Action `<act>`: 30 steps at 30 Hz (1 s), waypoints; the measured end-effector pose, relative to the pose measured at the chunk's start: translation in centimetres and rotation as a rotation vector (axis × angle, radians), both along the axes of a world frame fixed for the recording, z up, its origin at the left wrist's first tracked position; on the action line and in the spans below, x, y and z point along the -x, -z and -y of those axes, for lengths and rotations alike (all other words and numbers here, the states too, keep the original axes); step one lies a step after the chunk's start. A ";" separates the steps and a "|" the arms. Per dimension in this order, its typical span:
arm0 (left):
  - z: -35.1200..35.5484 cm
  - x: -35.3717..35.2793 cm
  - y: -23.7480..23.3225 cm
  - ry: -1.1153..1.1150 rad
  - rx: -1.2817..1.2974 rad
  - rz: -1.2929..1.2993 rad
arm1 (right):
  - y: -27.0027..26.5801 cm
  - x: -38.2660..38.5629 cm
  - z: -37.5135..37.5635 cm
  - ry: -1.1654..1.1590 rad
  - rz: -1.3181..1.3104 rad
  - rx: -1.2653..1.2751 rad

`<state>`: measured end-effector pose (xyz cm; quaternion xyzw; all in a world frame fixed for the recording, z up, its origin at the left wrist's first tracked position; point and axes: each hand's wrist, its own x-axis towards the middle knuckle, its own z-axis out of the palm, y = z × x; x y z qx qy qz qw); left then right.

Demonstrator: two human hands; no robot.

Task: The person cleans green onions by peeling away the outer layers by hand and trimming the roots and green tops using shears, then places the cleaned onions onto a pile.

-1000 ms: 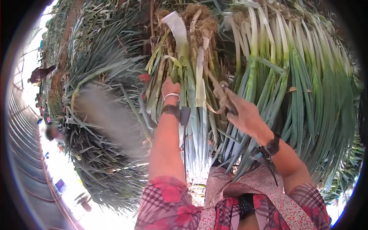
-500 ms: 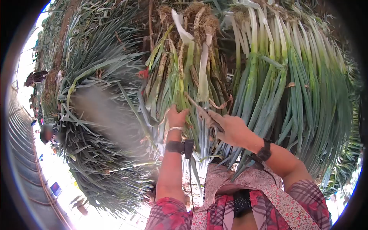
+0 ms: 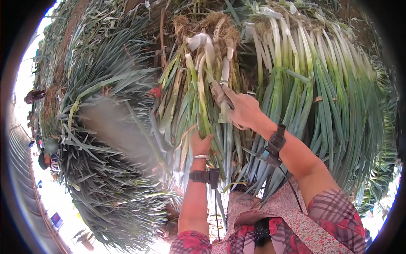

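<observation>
My left hand is closed around the green part of a green onion, whose white end points up and away from me. My right hand is closed farther up, beside the same stalk's pale part. Its front fingers look grey and covered, and a dark bit shows between them; I cannot make out what is in its grip. Around both hands lie more onions with brown roots and yellowed, withered leaves. A loose white skin hangs at the top of the stalks.
To the right lies a thick row of green onions with white ends away from me. A large heap of green leaves fills the left. Beyond it, a person shows at the far left edge.
My right hand has moved up and slightly left, toward the white ends. The left hand has dropped a little lower, still holding the stalk. The white skin at the top has shifted and bent over.
</observation>
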<state>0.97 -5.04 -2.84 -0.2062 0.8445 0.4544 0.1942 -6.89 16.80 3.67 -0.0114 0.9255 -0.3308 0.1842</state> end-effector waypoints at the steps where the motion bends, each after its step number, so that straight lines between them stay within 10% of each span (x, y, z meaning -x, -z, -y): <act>1: 0.1 -0.3 0.5 0.016 0.038 -0.003 | 0.3 0.4 0.0 0.002 -0.001 -0.001; 13: 1.7 -1.1 1.0 0.204 -0.083 0.205 | 0.6 2.3 -1.7 0.105 0.040 0.031; 18: 4.7 5.5 -5.3 0.001 1.153 -0.642 | -4.1 -4.5 -2.6 -0.005 0.163 0.058; 23: -0.1 5.3 -1.7 0.338 0.596 0.016 | -4.8 -7.7 -2.2 -0.106 0.158 0.164; 30: -1.9 1.8 0.7 0.178 0.479 -0.105 | -2.8 -4.8 -2.8 0.050 0.077 0.098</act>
